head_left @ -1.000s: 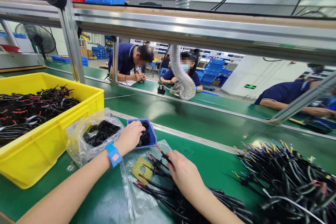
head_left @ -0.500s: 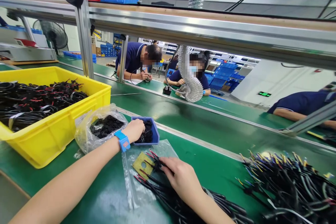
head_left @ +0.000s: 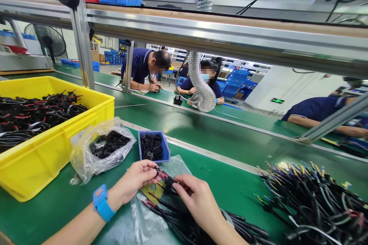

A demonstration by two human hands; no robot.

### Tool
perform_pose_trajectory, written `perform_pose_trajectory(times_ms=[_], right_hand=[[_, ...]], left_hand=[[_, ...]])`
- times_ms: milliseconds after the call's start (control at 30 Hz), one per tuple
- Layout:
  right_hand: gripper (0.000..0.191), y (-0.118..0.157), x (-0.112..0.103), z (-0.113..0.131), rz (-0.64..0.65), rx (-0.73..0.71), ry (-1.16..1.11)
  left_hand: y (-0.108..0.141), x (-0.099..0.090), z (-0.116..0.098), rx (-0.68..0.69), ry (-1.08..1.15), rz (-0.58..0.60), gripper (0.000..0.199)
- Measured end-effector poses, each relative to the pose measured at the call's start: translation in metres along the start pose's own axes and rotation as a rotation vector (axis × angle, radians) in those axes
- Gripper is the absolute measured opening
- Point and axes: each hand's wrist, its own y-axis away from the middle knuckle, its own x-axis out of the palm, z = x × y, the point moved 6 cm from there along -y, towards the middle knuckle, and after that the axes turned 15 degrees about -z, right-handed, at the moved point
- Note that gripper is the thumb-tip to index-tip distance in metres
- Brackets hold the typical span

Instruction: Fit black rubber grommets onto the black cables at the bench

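My left hand point(head_left: 140, 179) pinches a small black plastic part point(head_left: 156, 169) against the red and black wire ends of a cable point(head_left: 167, 178). Close beside it, my right hand point(head_left: 198, 197) grips that cable just behind its stripped end, fingers closed round it. Beneath both hands lies a yellow block with a hole point(head_left: 148, 191) on a clear flat plastic bag point(head_left: 138, 218). More black cables point(head_left: 244, 224) run in a bundle under my right hand and wrist. Behind my left hand stands a small blue bin point(head_left: 166, 151) of black parts like the one held.
An opened plastic bag point(head_left: 79, 160) of black parts sits left of the bin, beside a yellow crate point(head_left: 57, 143) of cables. A cable pile point(head_left: 316, 199) with coloured ends lies at right. A metal shelf beam point(head_left: 184, 30) crosses above. Several co-workers sit or lean opposite.
My left hand has come back from the blue bin to the cable end, bringing a small black part. My right hand stays on the cable. The view has shifted slightly.
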Motion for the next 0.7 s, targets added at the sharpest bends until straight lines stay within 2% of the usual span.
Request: perform_pose_trajectory(times_ms=[200, 567, 700], right_hand=[[0.019, -0.0001, 0.0029, -0.0018, 0.003, -0.063, 0.043], [0.024, 0.0061, 0.0069, 0.0035, 0.099, -0.141, 0.008], [0.024, 0.0046, 0.0059, 0.0055, 0.120, -0.120, -0.020]], left_hand=[[-0.0013, -0.0025, -0.0011, -0.010, -0.035, -0.018, 0.041], [-0.0047, -0.0031, -0.0038, 0.168, -0.124, -0.041, 0.032], [-0.0052, -0.0037, -0.0021, 0.212, -0.163, -0.030, 0.025]])
